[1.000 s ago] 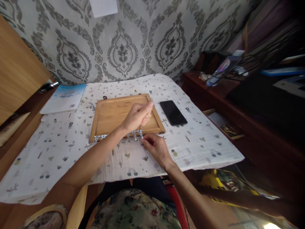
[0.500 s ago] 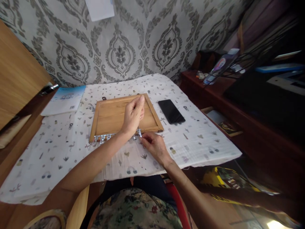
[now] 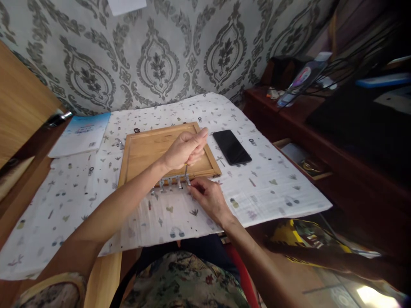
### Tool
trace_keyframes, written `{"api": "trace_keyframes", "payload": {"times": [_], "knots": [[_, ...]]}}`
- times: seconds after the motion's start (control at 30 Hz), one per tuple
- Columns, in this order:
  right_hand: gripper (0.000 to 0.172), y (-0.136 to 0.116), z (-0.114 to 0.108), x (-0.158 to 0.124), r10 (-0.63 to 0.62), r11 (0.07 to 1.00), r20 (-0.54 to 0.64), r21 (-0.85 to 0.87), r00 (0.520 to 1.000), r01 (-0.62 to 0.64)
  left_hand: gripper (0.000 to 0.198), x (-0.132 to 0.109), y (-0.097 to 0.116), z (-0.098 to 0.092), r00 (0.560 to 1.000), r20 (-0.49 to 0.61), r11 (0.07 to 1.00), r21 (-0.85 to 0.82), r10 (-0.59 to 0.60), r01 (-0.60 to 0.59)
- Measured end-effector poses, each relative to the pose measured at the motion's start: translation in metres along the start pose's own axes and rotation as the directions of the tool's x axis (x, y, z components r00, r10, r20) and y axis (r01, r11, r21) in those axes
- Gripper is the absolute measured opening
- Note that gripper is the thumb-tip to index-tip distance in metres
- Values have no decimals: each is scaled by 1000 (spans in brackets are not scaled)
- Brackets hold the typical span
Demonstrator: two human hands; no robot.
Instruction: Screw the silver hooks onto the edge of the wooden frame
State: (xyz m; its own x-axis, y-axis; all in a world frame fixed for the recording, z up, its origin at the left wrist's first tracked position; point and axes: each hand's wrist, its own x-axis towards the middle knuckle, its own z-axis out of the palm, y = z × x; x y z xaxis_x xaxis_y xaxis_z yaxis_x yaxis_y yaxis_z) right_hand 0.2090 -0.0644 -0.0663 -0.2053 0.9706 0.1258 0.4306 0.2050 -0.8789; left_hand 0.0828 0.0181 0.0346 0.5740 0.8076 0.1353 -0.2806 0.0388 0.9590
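Note:
A framed wooden board (image 3: pixel 147 147) lies on the patterned cloth, with a row of metal hooks (image 3: pixel 170 182) along its near edge. My left hand (image 3: pixel 187 149) is closed above the board's right half. From under its fist a thin metal shaft with a bit of yellow at its top runs down to the rightmost hook; it looks like a screwdriver. My right hand (image 3: pixel 207 194) pinches the end of that rightmost hook, at the board's near right corner.
A black phone (image 3: pixel 231 147) lies right of the board. A booklet (image 3: pixel 81 133) rests at the cloth's back left. On the dark red desk (image 3: pixel 297 115) at the right stand a bottle (image 3: pixel 300 81) and cables, with an open drawer (image 3: pixel 303 160) below.
My left hand has turned, its thumb now pointing more to the right, and its forearm has shifted left. More hooks show beside it. My right hand keeps its pinch. The view has shifted slightly.

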Motion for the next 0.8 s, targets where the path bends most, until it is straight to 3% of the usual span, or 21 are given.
{"api": "trace_keyframes", "payload": {"times": [0.13, 0.23, 0.3, 0.37, 0.43, 0.5, 0.57, 0.7, 0.8], "knots": [[10, 0, 0, 0, 0, 1000, -6, 2, 1000, 0, 69, 1, 2, -4, 999, 33, 1000, 0, -21, 21], [11, 1, 0, 1, -3, 1000, -5, -4, 1000, 3, 69, -3, -3, -1, 985, -154, 997, 13, 80, -79], [12, 1, 1, 2, -4, 1000, -1, -10, 1000, 4, 67, -6, -8, 3, 912, -353, 977, 42, 209, -208], [13, 1, 1, 2, -2, 1000, 1, -15, 1000, 2, 65, -9, -15, 8, 806, -507, 948, 90, 307, -306], [12, 1, 1, 2, -2, 1000, 1, -17, 1000, 2, 64, -11, -19, 12, 735, -571, 926, 136, 364, -353], [11, 1, 1, 3, -2, 1000, 2, -14, 1000, 2, 65, -10, -22, 14, 714, -579, 914, 165, 394, -371], [11, 0, 1, 2, -2, 1000, 3, -11, 1000, 2, 68, -8, -22, 15, 736, -552, 917, 171, 392, -360], [11, 0, 0, 2, -4, 1000, 5, -27, 1000, 4, 70, -2, -19, 12, 851, -431, 954, 133, 299, -268], [12, 0, 0, 1, -16, 999, 5, -30, 1000, 16, 68, -1, -15, 10, 914, -330, 971, 102, 238, -216]]}}
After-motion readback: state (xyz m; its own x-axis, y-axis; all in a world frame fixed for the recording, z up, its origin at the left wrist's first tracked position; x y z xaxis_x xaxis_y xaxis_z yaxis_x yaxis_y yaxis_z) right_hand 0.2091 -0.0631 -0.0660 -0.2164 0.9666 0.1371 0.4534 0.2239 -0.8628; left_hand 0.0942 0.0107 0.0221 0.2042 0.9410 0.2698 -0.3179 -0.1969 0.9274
